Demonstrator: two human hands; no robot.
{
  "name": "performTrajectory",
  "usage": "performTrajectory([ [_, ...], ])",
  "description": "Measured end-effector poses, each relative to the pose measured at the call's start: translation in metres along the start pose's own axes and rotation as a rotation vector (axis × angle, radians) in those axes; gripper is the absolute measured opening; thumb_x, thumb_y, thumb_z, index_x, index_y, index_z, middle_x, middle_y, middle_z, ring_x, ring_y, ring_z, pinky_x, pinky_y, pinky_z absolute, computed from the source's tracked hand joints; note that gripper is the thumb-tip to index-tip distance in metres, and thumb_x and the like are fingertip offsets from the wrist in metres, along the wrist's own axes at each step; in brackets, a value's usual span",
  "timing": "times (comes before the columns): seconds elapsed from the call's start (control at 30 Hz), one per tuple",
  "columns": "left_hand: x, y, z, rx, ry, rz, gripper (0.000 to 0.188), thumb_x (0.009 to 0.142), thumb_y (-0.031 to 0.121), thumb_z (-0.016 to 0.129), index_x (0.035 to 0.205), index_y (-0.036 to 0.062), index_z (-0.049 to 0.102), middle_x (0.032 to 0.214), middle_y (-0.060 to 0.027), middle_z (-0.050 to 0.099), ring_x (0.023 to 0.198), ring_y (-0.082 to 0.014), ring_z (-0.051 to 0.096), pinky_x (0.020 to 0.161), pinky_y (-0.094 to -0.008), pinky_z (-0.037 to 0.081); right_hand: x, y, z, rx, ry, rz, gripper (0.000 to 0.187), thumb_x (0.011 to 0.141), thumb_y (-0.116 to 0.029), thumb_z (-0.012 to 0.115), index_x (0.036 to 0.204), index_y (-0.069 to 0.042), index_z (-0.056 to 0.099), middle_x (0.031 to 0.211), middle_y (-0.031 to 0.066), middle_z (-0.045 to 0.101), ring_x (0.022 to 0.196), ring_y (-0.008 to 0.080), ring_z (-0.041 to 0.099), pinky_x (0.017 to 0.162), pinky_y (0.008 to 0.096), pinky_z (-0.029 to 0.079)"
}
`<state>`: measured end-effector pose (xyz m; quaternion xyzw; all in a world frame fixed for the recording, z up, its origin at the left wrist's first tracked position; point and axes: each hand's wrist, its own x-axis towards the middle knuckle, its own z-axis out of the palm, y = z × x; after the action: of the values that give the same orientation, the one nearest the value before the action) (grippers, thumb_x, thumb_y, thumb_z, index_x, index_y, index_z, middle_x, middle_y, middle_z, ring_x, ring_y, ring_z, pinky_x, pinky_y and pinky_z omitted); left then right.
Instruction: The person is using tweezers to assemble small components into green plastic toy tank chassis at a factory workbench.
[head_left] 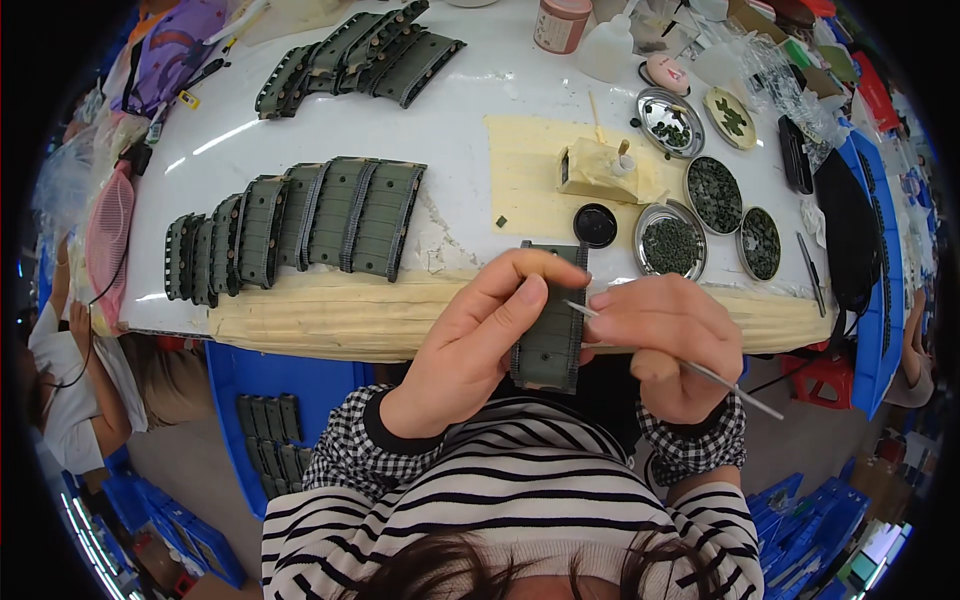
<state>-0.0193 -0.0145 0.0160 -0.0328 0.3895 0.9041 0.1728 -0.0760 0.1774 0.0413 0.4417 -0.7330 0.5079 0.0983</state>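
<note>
My left hand [465, 340] holds up a dark green plastic panel [547, 345] with ribbed long edges and small holes, above the table's front edge. Its thumb and forefinger close on the panel's upper part. In my right hand [670, 340] is a slim metal tool [735, 388], slanting down to the right. Its pointed tip lies at the panel's right edge; whether it touches cannot be told. The right fingertips are close beside that same edge. To the left, similar green panels [335, 215] stand overlapping in a row, with another group [355, 55] behind them.
Round tins [715, 195] and metal dishes [670, 240] of small dark green parts stand at the right, beside a black cap [595, 226]. A tape-wrapped block [605, 170] sits on yellowish paper. A blue tray [235, 350] with more panels is below the table's left front edge.
</note>
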Motion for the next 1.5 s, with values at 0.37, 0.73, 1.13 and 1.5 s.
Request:
performTrajectory([
  [0.37, -0.013, 0.006, -0.01, -0.461, 0.075, -0.005, 0.057, 0.09, 0.001, 0.057, 0.142, 0.0063, 0.034, 0.117, -0.0125, 0.055, 0.111, -0.0241, 0.059, 0.105, -0.0492, 0.046, -0.011, 0.037, 0.008, -0.194, 0.189, 0.395, 0.012, 0.091, -0.01, 0.062, 0.094, -0.003, 0.072, 0.079, 0.0039, 0.068, 0.078, 0.0174, 0.052, 0.069, 0.0289, 0.044],
  [0.73, -0.017, 0.007, -0.009, -0.285, 0.151, 0.125, 0.031, 0.102, 0.015, 0.043, 0.132, 0.0141, 0.038, 0.129, -0.0253, 0.054, 0.113, -0.0281, 0.059, 0.095, -0.0428, 0.051, -0.012, 0.043, 0.011, -0.225, 0.182, 0.378, 0.011, 0.089, -0.011, 0.065, 0.093, -0.004, 0.072, 0.08, 0.0031, 0.068, 0.076, 0.0184, 0.049, 0.067, 0.0294, 0.041],
  [1.13, -0.012, 0.01, -0.009, -0.381, 0.267, 0.067, 0.041, 0.094, 0.006, 0.051, 0.134, 0.0084, 0.041, 0.127, -0.0228, 0.055, 0.112, -0.027, 0.061, 0.093, -0.0398, 0.055, -0.007, 0.0, -0.001, 0.029, 0.163, 0.197, 0.019, 0.093, -0.016, 0.059, 0.094, -0.001, 0.071, 0.086, 0.0069, 0.069, 0.089, 0.0238, 0.059, 0.08, 0.034, 0.046],
  [1.5, -0.011, 0.006, -0.011, -0.463, 0.238, 0.079, 0.042, 0.092, 0.002, 0.052, 0.133, 0.0062, 0.043, 0.125, -0.0205, 0.056, 0.112, -0.0261, 0.061, 0.094, -0.0384, 0.055, -0.006, -0.007, 0.016, 0.221, 0.098, 0.257, 0.016, 0.092, -0.011, 0.061, 0.099, 0.001, 0.069, 0.1, 0.0152, 0.071, 0.085, 0.0229, 0.066, 0.077, 0.0307, 0.051],
])
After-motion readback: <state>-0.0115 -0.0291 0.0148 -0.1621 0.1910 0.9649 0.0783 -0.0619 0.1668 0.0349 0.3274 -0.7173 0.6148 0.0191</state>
